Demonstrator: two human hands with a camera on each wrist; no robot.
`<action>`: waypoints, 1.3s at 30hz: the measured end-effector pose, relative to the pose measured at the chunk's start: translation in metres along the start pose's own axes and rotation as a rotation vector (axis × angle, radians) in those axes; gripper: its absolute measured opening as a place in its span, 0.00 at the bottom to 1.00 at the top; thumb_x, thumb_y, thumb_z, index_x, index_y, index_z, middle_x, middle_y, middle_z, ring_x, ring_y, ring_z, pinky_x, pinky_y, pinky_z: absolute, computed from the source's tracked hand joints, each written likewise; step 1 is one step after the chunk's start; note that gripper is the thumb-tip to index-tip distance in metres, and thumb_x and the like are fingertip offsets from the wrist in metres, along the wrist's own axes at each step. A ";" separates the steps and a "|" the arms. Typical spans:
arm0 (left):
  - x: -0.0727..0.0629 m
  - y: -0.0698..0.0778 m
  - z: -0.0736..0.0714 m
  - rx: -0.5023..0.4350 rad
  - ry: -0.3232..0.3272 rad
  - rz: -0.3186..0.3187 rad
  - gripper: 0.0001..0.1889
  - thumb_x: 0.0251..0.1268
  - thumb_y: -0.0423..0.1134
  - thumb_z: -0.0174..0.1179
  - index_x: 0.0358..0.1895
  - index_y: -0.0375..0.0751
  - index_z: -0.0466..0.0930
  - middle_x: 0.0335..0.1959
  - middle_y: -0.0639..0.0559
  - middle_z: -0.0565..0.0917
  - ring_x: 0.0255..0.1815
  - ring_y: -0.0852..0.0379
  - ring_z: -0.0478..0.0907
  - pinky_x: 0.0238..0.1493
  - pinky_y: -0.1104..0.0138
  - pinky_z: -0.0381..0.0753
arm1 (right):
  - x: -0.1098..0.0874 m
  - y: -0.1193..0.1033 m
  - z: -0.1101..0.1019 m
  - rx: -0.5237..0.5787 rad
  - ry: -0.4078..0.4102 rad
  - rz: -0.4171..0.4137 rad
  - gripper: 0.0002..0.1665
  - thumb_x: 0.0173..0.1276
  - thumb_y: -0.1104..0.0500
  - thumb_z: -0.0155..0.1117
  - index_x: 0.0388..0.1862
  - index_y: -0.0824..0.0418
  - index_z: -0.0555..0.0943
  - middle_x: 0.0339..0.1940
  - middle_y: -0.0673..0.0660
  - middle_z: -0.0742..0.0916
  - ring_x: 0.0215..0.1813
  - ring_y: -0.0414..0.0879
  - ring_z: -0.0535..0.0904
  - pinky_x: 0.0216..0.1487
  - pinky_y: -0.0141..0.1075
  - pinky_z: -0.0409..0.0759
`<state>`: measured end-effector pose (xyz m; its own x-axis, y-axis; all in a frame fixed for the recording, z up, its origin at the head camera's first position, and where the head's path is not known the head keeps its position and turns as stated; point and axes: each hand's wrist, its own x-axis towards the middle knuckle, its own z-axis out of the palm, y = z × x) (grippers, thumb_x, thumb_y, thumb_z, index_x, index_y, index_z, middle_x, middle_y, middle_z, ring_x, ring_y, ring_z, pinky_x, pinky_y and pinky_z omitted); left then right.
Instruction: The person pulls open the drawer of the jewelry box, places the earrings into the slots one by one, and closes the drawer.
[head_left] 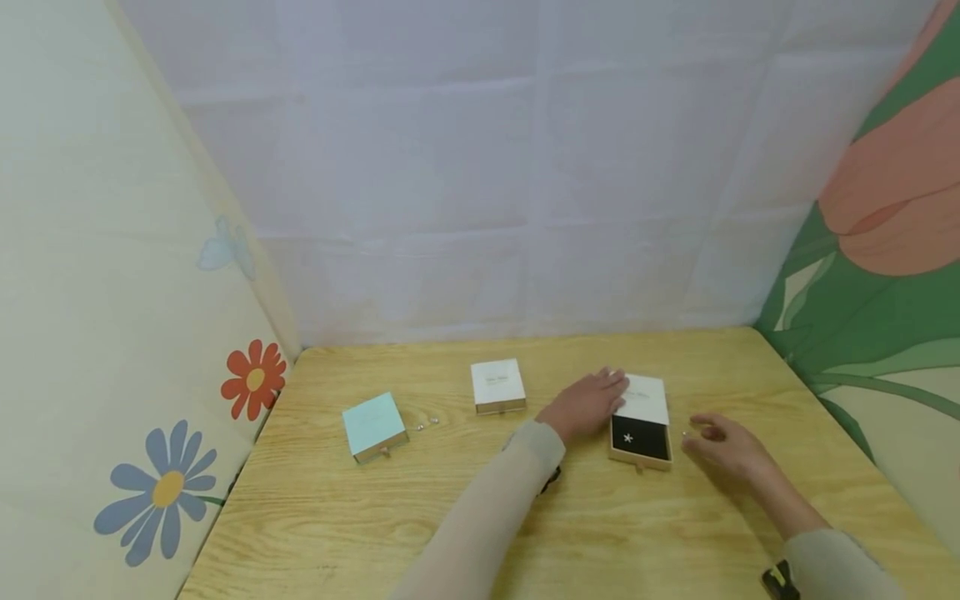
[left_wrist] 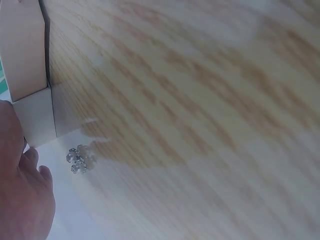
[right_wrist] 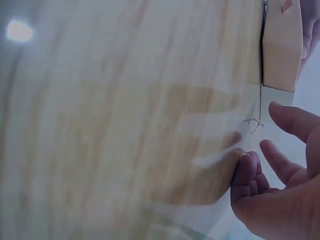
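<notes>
A white slide-out box [head_left: 645, 398] stands at the right of the table. Its drawer [head_left: 641, 454] is pulled toward me, and a small silver flower-shaped piece [head_left: 627, 438] lies on the black lining. My left hand [head_left: 588, 404] rests on the upper left edge of the white cover, fingers reaching over its top. Beside that cover, in the left wrist view, an earring [left_wrist: 77, 160] with pearls and clear stones lies on the table. To the box's right is my right hand [head_left: 723, 446], thumb and forefinger apart around another small silver earring [right_wrist: 254, 124] on the table.
A second white box [head_left: 498, 382] stands shut at the back middle. On the left is a light blue box [head_left: 375, 425] with a pull tab, and a pair of small earrings [head_left: 427, 424] lies just right of it. Fabric walls border the wooden table [head_left: 360, 517].
</notes>
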<state>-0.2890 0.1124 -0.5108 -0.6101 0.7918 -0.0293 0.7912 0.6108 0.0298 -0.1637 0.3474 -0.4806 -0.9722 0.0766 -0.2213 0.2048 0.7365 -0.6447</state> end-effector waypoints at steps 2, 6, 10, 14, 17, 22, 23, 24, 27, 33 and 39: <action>-0.002 0.000 -0.002 0.011 0.003 0.004 0.29 0.86 0.54 0.25 0.83 0.53 0.44 0.83 0.60 0.45 0.84 0.59 0.41 0.82 0.65 0.47 | 0.001 0.000 0.001 -0.005 0.001 -0.007 0.39 0.77 0.47 0.60 0.71 0.76 0.65 0.64 0.84 0.71 0.63 0.78 0.69 0.62 0.68 0.70; -0.003 0.000 -0.004 0.006 -0.002 0.005 0.29 0.86 0.53 0.25 0.83 0.52 0.45 0.84 0.59 0.46 0.84 0.58 0.42 0.82 0.65 0.48 | 0.001 0.002 0.004 -0.015 0.010 -0.024 0.36 0.77 0.48 0.60 0.70 0.74 0.68 0.63 0.84 0.72 0.61 0.78 0.71 0.60 0.69 0.71; -0.001 0.000 -0.002 -0.003 -0.003 0.005 0.29 0.86 0.53 0.25 0.83 0.52 0.45 0.84 0.59 0.46 0.84 0.57 0.42 0.82 0.65 0.47 | 0.002 0.000 0.007 -0.023 0.022 -0.022 0.33 0.76 0.49 0.60 0.68 0.73 0.71 0.62 0.83 0.74 0.59 0.77 0.73 0.57 0.68 0.74; 0.002 -0.001 0.002 -0.001 -0.002 0.004 0.29 0.86 0.54 0.24 0.83 0.53 0.43 0.84 0.59 0.45 0.84 0.58 0.40 0.82 0.65 0.46 | 0.003 -0.004 0.007 -0.034 0.028 0.002 0.31 0.76 0.49 0.60 0.66 0.72 0.73 0.61 0.83 0.74 0.59 0.77 0.73 0.56 0.67 0.74; 0.003 -0.002 0.005 -0.016 -0.010 0.002 0.29 0.85 0.54 0.23 0.83 0.53 0.43 0.84 0.60 0.44 0.84 0.59 0.39 0.82 0.66 0.44 | 0.003 -0.006 0.007 -0.030 0.020 0.032 0.31 0.75 0.50 0.60 0.66 0.71 0.73 0.62 0.83 0.74 0.59 0.77 0.72 0.57 0.68 0.73; 0.004 -0.002 0.008 -0.033 -0.010 0.004 0.29 0.86 0.54 0.23 0.83 0.54 0.44 0.84 0.60 0.44 0.84 0.59 0.39 0.82 0.66 0.44 | 0.005 -0.006 0.009 -0.019 0.021 0.072 0.30 0.75 0.49 0.60 0.64 0.71 0.75 0.59 0.80 0.76 0.56 0.72 0.75 0.53 0.63 0.76; 0.004 -0.002 0.008 -0.030 -0.011 0.003 0.29 0.85 0.55 0.23 0.83 0.54 0.44 0.84 0.61 0.44 0.84 0.59 0.38 0.82 0.66 0.44 | 0.006 -0.005 0.009 -0.021 0.029 0.073 0.28 0.75 0.50 0.60 0.63 0.70 0.75 0.58 0.79 0.77 0.55 0.71 0.76 0.52 0.61 0.77; 0.004 -0.002 0.008 -0.026 -0.010 0.003 0.29 0.85 0.55 0.23 0.83 0.54 0.44 0.84 0.61 0.44 0.84 0.59 0.38 0.82 0.66 0.45 | 0.007 -0.005 0.009 -0.021 0.031 0.072 0.28 0.75 0.49 0.59 0.63 0.70 0.76 0.58 0.79 0.78 0.54 0.71 0.77 0.51 0.61 0.77; 0.003 -0.002 0.008 -0.015 -0.010 0.002 0.29 0.85 0.55 0.22 0.83 0.54 0.43 0.84 0.61 0.44 0.84 0.59 0.38 0.82 0.66 0.45 | 0.008 -0.004 0.009 -0.035 0.050 0.060 0.26 0.76 0.50 0.59 0.61 0.69 0.78 0.58 0.78 0.80 0.54 0.70 0.78 0.51 0.60 0.78; 0.003 -0.002 0.007 -0.011 -0.006 0.010 0.29 0.85 0.55 0.22 0.83 0.53 0.42 0.84 0.60 0.44 0.84 0.59 0.39 0.82 0.66 0.46 | 0.010 -0.001 0.008 -0.060 0.071 0.041 0.25 0.75 0.50 0.60 0.58 0.70 0.79 0.57 0.77 0.81 0.53 0.70 0.78 0.52 0.60 0.77; 0.003 -0.002 0.006 -0.005 -0.004 0.002 0.29 0.85 0.54 0.22 0.83 0.54 0.42 0.84 0.61 0.44 0.84 0.60 0.39 0.82 0.66 0.46 | 0.013 0.001 0.006 -0.076 0.079 0.035 0.24 0.75 0.51 0.61 0.53 0.71 0.80 0.54 0.78 0.82 0.54 0.73 0.77 0.53 0.61 0.76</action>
<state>-0.2927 0.1136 -0.5170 -0.6086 0.7927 -0.0337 0.7920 0.6095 0.0349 -0.1759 0.3451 -0.4885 -0.9711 0.1535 -0.1827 0.2325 0.7810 -0.5796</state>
